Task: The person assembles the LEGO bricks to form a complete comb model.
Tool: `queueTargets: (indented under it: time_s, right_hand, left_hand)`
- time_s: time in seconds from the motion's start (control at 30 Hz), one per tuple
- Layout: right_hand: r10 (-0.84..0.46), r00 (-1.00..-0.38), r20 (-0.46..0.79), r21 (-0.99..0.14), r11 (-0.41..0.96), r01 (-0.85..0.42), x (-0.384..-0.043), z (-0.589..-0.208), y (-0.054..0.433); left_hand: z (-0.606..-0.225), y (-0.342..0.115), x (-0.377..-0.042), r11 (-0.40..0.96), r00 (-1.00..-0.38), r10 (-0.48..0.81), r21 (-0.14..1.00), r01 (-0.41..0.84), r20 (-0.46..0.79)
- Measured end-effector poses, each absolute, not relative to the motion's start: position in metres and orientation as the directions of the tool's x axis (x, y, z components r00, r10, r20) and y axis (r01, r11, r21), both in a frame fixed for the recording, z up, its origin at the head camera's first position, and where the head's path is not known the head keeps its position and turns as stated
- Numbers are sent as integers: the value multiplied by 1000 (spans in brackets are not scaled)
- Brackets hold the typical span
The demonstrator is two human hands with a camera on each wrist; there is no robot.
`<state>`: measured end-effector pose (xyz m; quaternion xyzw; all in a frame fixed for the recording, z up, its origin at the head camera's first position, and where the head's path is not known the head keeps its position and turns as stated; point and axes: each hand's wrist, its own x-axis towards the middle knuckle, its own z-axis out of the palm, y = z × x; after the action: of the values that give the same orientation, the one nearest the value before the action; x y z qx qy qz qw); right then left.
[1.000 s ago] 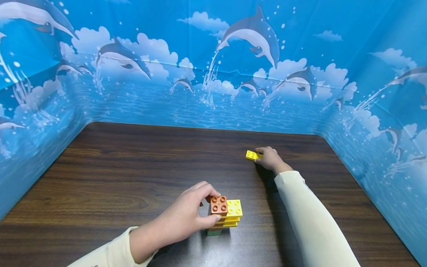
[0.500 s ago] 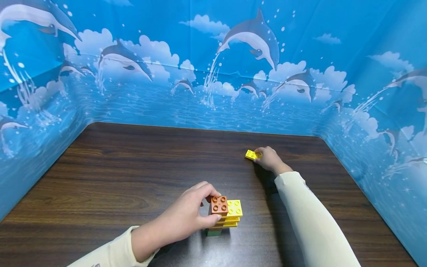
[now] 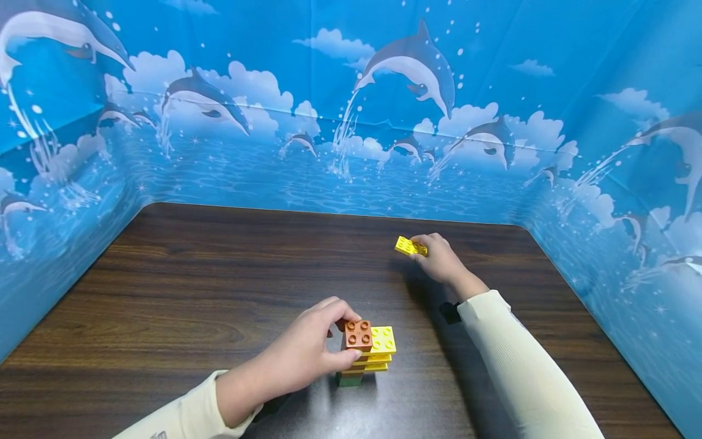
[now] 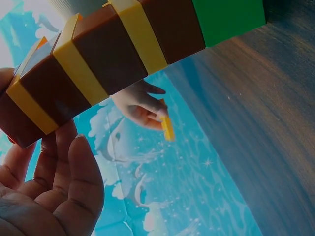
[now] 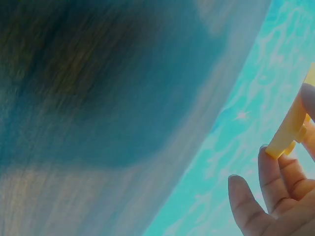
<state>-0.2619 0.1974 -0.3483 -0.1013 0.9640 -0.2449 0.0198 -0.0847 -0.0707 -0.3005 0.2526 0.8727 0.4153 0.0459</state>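
Observation:
At the front middle stands a tower of toy building bricks (image 4: 112,48): brown bricks alternate with thin yellow plates above a green base brick (image 3: 350,380). The yellow plates jut out to the right under the brown top brick (image 3: 358,335). My left hand (image 3: 307,341) grips this top brick between thumb and fingers. Farther back on the right, my right hand (image 3: 441,259) pinches a thin yellow building brick (image 3: 404,246) by its right end, raised above the table. The right wrist view shows that yellow brick (image 5: 288,130) edge-on between thumb and fingers.
The dark wood table (image 3: 219,274) is bounded at the back and sides by a blue curtain (image 3: 263,158) printed with dolphins. A small black object (image 3: 450,313) shows beside the right sleeve cuff.
My right hand has lifted the yellow brick off the table and moved it slightly back and left. My left hand has kept its grip on the tower.

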Motion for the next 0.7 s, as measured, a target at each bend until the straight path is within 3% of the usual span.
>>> queueTargets:
  time_s: [0.7]
  right_hand:
    - [-356,-905,234,-492,760,-426,-190,-336,172]
  left_hand:
    - [-300,-71,-88,540,-872,482,756,370,82]
